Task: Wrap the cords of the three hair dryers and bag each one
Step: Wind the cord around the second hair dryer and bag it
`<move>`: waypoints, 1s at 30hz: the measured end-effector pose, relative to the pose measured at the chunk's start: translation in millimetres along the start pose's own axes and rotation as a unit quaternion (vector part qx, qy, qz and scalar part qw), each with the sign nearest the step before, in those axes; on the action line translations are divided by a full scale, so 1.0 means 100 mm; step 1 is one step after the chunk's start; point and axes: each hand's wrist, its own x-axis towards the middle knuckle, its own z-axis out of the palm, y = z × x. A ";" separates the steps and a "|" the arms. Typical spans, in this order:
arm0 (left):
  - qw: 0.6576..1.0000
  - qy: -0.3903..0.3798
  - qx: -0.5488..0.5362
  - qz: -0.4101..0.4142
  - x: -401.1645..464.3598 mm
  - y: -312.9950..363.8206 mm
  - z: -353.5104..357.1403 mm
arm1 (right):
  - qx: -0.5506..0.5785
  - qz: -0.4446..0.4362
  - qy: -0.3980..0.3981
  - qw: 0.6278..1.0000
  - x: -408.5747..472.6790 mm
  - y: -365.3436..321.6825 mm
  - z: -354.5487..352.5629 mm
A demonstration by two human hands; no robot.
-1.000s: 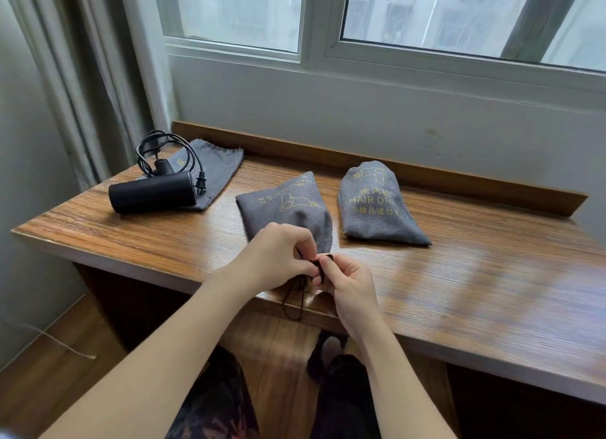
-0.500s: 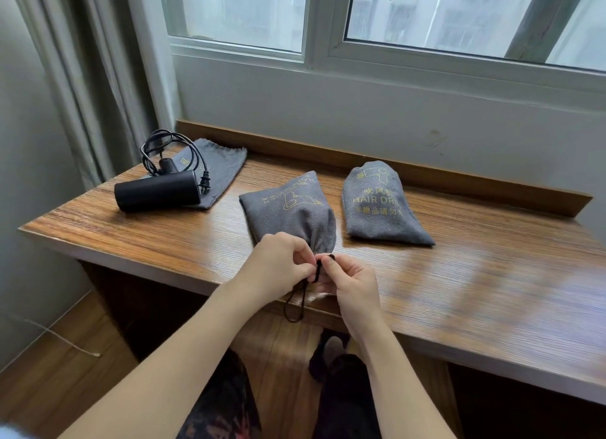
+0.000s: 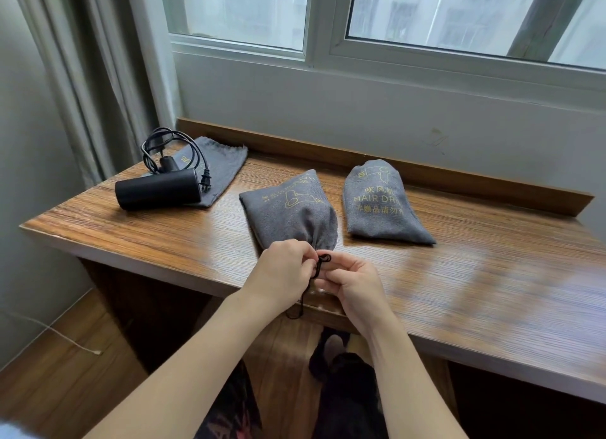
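The left hand (image 3: 282,271) and the right hand (image 3: 352,283) meet at the near edge of the surface (image 3: 475,291), each with fingertips curled and pinching the black drawstring (image 3: 323,263) at the gathered mouth of the middle bag (image 3: 292,214); a loop of the string stands up between the two hands and a loose end hangs below the edge. By the look of it the step in hand is tying or cinching this bag shut, so the second hair dryer seems all but finished: the grey cloth bulges as if full, though what is inside cannot be seen. Just to its right, a little apart, lies the right bag (image 3: 382,206), also bulging, its mouth toward the near side and printed in yellow with a dryer outline and lettering; it reads as done. Well to the left the third hair dryer (image 3: 157,188), a black cylinder, lies on its side partly over the flat empty bag (image 3: 218,163), with its cord (image 3: 170,150) in loose coils behind it and the plug (image 3: 205,179) beside the barrel. That cord probably wants tidying, and the dryer is not yet bagged. The surface is glossy wood-grain with a raised wooden strip along the back, set against a pale wall under a sliding window (image 3: 393,12); a curtain (image 3: 78,78) hangs at the left, and wooden flooring shows below.
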 end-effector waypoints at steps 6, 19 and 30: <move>0.998 0.033 -0.040 -0.041 -0.05 0.04 0.02 | -0.006 -0.008 0.013 1.000 0.00 -0.01 -0.01; 0.998 0.050 -0.026 -0.028 0.00 0.12 0.04 | -0.051 -0.022 0.048 0.997 -0.03 -0.03 0.06; 0.986 -0.009 -0.157 -0.058 0.00 -0.04 -0.05 | -0.097 -0.047 0.126 0.986 -0.03 -0.02 0.16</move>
